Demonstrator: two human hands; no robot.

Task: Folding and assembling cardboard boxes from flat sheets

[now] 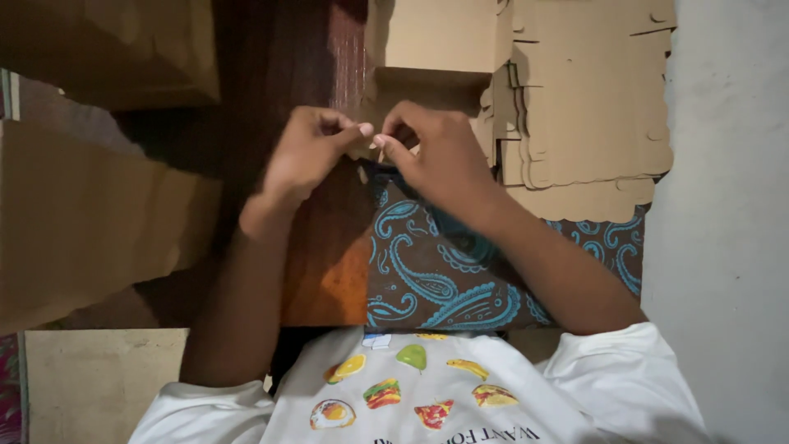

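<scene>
Both hands meet over the brown wooden table (316,271). The left hand (306,156) and right hand (436,160) pinch a small cardboard flap (362,150) between fingertips, beside stacked cardboard blanks (583,123).

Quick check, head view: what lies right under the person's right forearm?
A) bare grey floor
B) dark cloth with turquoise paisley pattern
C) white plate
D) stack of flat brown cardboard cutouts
B: the right forearm crosses the dark cloth with turquoise paisley pattern; the flat brown cardboard cutouts lie beyond the hands.
</scene>
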